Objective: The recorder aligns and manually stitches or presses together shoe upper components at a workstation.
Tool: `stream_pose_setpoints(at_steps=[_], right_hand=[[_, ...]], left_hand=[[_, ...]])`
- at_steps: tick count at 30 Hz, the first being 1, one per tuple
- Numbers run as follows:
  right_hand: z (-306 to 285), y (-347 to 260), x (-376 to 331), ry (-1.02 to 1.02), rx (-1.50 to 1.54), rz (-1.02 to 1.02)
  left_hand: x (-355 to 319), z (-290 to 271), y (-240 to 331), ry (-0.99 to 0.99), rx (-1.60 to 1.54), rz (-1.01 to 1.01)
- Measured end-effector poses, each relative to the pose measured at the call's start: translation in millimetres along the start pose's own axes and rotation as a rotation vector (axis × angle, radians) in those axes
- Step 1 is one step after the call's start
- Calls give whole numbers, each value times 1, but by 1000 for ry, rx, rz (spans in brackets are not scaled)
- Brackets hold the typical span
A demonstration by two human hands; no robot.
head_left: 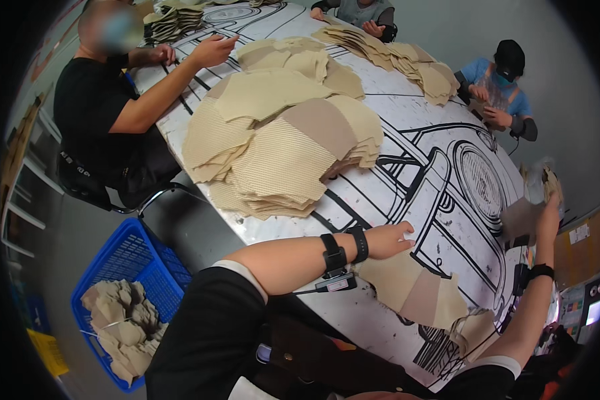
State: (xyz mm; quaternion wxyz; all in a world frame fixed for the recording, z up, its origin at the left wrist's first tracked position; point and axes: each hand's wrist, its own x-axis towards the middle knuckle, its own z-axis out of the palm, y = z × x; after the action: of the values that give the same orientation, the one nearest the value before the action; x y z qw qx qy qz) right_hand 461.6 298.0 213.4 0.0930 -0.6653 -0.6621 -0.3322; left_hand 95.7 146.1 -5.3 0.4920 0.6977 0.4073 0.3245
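My left hand (390, 240) lies on the white table (440, 113) with its fingers apart, touching the top edge of a small stack of beige and tan knit pieces (417, 290). Black bands circle that wrist. My right hand (550, 203) is raised at the table's right edge, closed on a beige piece in clear wrap (543, 181). A brown piece (520, 220) hangs just below it. More small beige pieces (473, 328) lie near my right elbow.
A big heap of beige knit pieces (280, 143) fills the table's middle, with a second row (393, 57) farther back. Three other people sit around the table. A blue basket (130, 260) with grey-beige pieces stands on the floor at left.
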Motion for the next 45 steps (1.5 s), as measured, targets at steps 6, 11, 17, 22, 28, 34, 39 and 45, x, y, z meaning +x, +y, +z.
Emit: stream_pose_setpoints(at_steps=[6, 11, 17, 22, 28, 34, 39, 45], right_hand=[[-98, -108, 68, 319, 330, -98], [-196, -263, 109, 820, 498, -345], [-243, -471, 81, 499, 816, -477], [-207, -533, 24, 176, 950, -765], [-190, -451, -35, -5, 952, -1101], [-224, -325, -140, -108, 785, -1241], [-235, -223, -228, -347, 841, -1095], [-188, -144, -334, -296, 1175, -427]], left_hand=[[6, 2, -10, 19, 25, 45], [2, 0, 5, -54, 37, 35], [11, 13, -10, -48, -12, 170], [44, 29, -43, -51, 3, 245], [10, -8, 3, -213, 75, 92], [14, -2, -12, 60, 411, 699], [-12, -7, 12, -108, 185, 127], [-9, -7, 10, -55, 41, 124]])
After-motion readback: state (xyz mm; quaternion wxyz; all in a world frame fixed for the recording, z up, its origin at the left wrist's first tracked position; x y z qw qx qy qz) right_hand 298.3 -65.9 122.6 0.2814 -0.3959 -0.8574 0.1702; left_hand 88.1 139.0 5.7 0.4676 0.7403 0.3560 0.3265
